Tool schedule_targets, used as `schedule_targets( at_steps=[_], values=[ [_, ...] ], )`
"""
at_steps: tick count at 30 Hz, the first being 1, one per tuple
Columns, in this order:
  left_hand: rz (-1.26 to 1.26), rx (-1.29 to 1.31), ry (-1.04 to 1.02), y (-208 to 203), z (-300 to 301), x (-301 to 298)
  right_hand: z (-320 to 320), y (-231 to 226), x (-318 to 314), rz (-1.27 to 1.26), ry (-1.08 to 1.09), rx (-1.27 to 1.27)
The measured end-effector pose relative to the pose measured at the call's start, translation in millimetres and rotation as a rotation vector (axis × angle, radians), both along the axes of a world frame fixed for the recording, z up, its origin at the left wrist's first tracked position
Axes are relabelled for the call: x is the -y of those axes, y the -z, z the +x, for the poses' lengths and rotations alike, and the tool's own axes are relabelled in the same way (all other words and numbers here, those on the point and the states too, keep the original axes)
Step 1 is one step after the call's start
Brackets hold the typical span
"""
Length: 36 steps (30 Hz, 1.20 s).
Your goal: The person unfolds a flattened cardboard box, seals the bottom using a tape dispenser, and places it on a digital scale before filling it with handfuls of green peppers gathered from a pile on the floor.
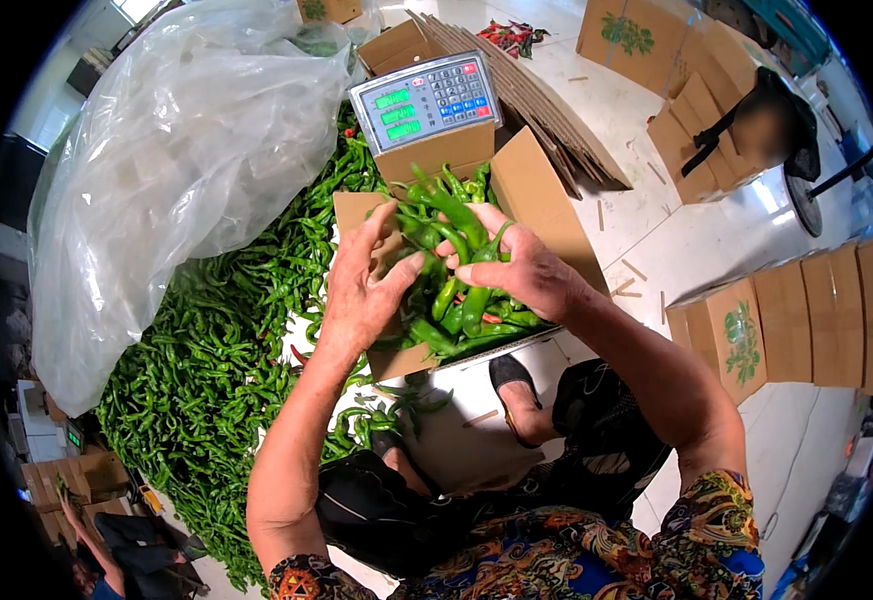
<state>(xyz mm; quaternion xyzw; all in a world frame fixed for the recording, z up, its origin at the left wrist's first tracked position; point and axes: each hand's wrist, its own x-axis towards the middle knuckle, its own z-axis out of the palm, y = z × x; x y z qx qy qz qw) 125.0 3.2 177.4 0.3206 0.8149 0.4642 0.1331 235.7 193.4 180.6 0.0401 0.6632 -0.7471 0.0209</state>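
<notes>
Green chili peppers (453, 318), a few with red on them, fill an open cardboard box (553, 215) in front of me. My right hand (528, 270) is closed around several long green peppers (476, 305) above the box, its thumb pressed against them. At the box's left side is my left hand (368, 275), its thumb and fingers apart and curved toward the peppers. Nothing shows in its grasp, though some fingertips are hard to make out. Behind the box stands a digital scale display (424, 103) with green lit readouts and a keypad.
A large heap of green peppers (206, 400) covers the floor at left, partly under a clear plastic sheet (186, 170). Flattened cardboard (546, 120) leans behind the box. Cartons (786, 325) stand at right. Another person (771, 125) is at upper right; another's arm (96, 540) shows lower left.
</notes>
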Motion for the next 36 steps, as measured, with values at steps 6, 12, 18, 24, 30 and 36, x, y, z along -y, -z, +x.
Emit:
schedule_targets(
  at_steps=[6, 12, 18, 24, 30, 36],
  values=[
    [0.392, 0.446, 0.049, -36.5, 23.4, -24.4, 2.2, 2.2, 3.7, 0.155, -0.024, -0.111],
    [0.491, 0.455, -0.031, -28.8, 25.2, -21.9, 5.6, -6.0, 4.2, 0.149, -0.103, -0.014],
    [0.529, 0.582, 0.04, -25.9, 21.9, -14.4, 7.2, 3.1, 9.7, 0.137, -0.049, -0.077],
    [0.566, 0.742, 0.085, -19.1, 20.2, -7.1, 11.8, -20.5, 11.0, 0.133, -0.169, 0.06],
    [0.591, 0.791, 0.081, -17.0, 21.1, -6.2, 12.1, -23.5, 15.7, 0.18, -0.137, 0.121],
    [0.628, 0.693, 0.066, -9.7, 18.2, -7.3, 8.0, -16.0, 12.6, 0.232, -0.208, 0.139]
  ],
)
